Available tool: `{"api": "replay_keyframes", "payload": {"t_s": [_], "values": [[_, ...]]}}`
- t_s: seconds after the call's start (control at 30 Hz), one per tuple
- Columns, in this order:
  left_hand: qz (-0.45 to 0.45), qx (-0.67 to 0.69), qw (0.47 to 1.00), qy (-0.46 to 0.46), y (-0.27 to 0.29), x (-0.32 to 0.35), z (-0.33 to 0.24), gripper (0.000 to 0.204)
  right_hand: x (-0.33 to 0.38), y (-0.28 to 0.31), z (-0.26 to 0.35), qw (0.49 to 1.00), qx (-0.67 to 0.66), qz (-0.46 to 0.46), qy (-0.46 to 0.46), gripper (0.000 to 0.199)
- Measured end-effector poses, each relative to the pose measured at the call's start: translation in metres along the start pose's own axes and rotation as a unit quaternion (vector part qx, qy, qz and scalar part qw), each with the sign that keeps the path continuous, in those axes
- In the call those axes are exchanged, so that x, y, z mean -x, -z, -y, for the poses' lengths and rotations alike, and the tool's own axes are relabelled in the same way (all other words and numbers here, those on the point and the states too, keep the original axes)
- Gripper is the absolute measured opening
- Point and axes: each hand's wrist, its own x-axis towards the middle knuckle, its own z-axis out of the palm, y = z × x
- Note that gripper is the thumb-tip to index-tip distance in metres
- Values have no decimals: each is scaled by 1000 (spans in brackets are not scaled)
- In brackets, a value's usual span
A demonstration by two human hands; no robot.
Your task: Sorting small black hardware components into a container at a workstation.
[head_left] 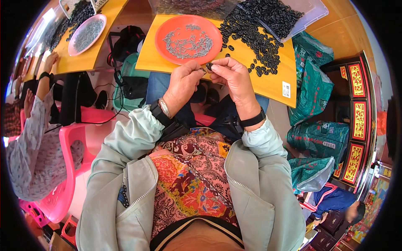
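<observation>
At twelve o'clock, fingers (219,69) of the right hand (235,79) pinch a black piece (209,65), the left hand (184,79) something indistinct (204,70); slack grip could drop either off the table (268,86)

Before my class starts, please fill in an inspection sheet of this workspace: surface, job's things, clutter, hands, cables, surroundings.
Surface: yellow rectangular tabletop, white label near its right corner.
Job's things: round red plastic plate bearing small grey slender pieces; small black oval pieces scattered to its right; translucent plastic box holding more.
Clutter: green printed bags right of the table.
Hands: right hand pinches one black oval piece; left hand is pinched shut beside it, contents too small to identify.
Cables: thin black cable by the pink plastic chair, left.
Surroundings: another person's hand at the neighbouring table.
</observation>
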Motion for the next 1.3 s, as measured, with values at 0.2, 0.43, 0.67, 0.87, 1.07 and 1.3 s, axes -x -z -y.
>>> {"api": "replay_keyframes", "payload": {"t_s": [0.2, 0.43, 0.67, 0.87, 1.07, 1.3], "values": [[-3, -63, 997, -39, 0, -4, 5, 11, 0, -2, 0, 999, 29, -6, 18, 13], [3, -70, 997, -45, -1, -2, 3, 13, 1, -5, 0, 996, 78, 2, 43, 12], [2, -13, 1000, -8, -1, 0, -3, 15, 0, -11, -7, 990, 97, 34, 101, 17], [10, 12, 1000, -11, 0, 0, -3, 16, 0, -12, -8, 987, 108, 18, 116, 22], [12, 20, 1000, -15, -1, 0, -5, 13, 1, -8, -5, 984, 122, 32, 122, 21], [24, -33, 998, -46, 0, -2, -3, 11, 4, -9, 8, 986, 126, 22, 108, 14]]}}
